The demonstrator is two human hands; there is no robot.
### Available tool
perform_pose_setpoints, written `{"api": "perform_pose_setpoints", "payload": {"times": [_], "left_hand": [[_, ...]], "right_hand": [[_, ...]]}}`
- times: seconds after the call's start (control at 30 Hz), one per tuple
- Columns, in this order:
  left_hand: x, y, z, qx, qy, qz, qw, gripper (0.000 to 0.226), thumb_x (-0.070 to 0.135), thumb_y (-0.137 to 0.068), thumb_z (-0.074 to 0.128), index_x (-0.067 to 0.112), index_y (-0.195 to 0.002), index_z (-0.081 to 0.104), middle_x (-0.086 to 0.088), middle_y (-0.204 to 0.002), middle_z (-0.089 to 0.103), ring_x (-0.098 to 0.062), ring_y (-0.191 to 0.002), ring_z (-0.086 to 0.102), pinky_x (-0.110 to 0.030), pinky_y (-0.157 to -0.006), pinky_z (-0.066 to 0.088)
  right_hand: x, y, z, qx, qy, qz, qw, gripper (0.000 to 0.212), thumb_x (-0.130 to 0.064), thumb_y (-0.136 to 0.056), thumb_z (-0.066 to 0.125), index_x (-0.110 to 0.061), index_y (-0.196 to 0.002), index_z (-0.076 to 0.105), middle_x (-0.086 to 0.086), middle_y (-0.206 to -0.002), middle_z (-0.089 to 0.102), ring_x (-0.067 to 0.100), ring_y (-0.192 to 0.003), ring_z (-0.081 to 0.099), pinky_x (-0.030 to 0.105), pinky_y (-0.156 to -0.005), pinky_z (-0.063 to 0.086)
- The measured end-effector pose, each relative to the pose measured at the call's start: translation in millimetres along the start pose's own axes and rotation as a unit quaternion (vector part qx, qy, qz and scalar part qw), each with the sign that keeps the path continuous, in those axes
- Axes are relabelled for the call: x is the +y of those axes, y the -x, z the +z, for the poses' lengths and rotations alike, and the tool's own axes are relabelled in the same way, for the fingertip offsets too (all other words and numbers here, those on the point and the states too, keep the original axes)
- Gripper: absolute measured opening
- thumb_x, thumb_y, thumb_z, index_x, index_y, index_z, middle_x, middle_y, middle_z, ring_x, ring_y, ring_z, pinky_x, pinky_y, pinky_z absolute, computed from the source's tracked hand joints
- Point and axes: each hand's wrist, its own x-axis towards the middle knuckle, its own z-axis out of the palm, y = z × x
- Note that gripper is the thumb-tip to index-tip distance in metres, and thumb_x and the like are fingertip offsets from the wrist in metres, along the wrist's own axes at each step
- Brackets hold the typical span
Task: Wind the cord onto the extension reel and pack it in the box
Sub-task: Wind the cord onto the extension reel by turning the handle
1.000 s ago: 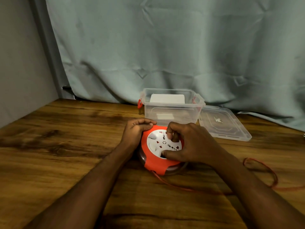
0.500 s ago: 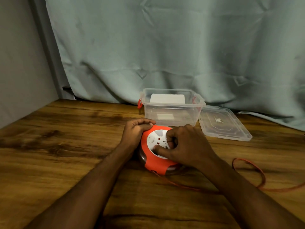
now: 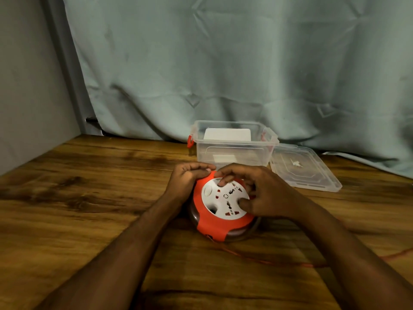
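Observation:
An orange extension reel with a white socket face lies flat on the wooden table. My left hand grips its far left rim with curled fingers. My right hand sits on top, its fingertips and thumb dug into recesses of the white disc. The red cord leaves the reel's near side and trails right across the table, passing under my right forearm. Behind the reel stands an open clear plastic box with red latches.
The box's clear lid lies flat to the right of the box. A grey-green curtain hangs along the table's far edge, and a wall closes the left side. Bare wood stretches to the left and near me.
My right hand has turned the white disc round, ending on the reel's right side. The cord loop at the right has been drawn in and now lies straighter. My left hand stayed put.

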Motion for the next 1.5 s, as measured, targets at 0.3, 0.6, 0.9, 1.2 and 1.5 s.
{"api": "perform_pose_setpoints", "payload": {"times": [0.3,0.6,0.9,1.2,1.5], "left_hand": [[2,2,-1,0.000,-0.012,0.006,1.000,0.023,-0.006,-0.083,0.059,-0.005,-0.103,0.073,-0.020,-0.101,0.074,-0.030,-0.086,0.071,-0.030,-0.071,0.059],[4,2,1,0.022,0.003,-0.003,1.000,0.023,-0.008,-0.082,0.059,-0.006,-0.101,0.072,-0.026,-0.100,0.072,-0.029,-0.083,0.068,-0.029,-0.070,0.058],[2,1,1,0.022,0.008,-0.007,1.000,0.022,-0.009,-0.082,0.059,-0.005,-0.098,0.073,-0.018,-0.092,0.073,-0.022,-0.075,0.070,-0.025,-0.066,0.058],[2,1,0,0.023,0.010,-0.013,1.000,0.024,-0.008,-0.083,0.058,-0.008,-0.103,0.071,-0.027,-0.100,0.071,-0.031,-0.082,0.067,-0.031,-0.070,0.058],[3,1,-1,0.000,-0.017,-0.011,1.000,0.024,-0.006,-0.083,0.059,-0.005,-0.102,0.072,-0.025,-0.101,0.072,-0.030,-0.084,0.067,-0.033,-0.075,0.055]], "right_hand": [[-8,5,-12,-0.034,0.020,0.033,0.999,0.100,-0.036,-0.071,0.086,-0.056,-0.150,0.028,-0.023,-0.123,0.067,0.007,-0.109,0.069,0.038,-0.079,0.065],[-12,5,-9,0.008,0.121,0.020,0.992,0.041,-0.063,-0.068,0.085,-0.036,-0.093,0.069,-0.020,-0.097,0.069,-0.003,-0.085,0.061,0.012,-0.064,0.039],[-29,-1,28,0.097,0.190,0.060,0.975,0.062,-0.076,-0.073,0.065,-0.023,-0.049,0.044,-0.011,-0.051,0.044,0.002,-0.056,0.041,0.026,-0.060,0.032],[-27,1,13,0.079,0.129,0.001,0.988,0.021,-0.053,-0.076,0.065,-0.033,-0.083,0.065,-0.015,-0.094,0.065,0.001,-0.072,0.053,0.022,-0.062,0.046],[-9,5,-6,-0.025,0.051,-0.001,0.998,0.046,-0.021,-0.073,0.071,-0.040,-0.114,0.064,-0.023,-0.131,0.064,-0.004,-0.103,0.061,0.032,-0.073,0.059]]}}
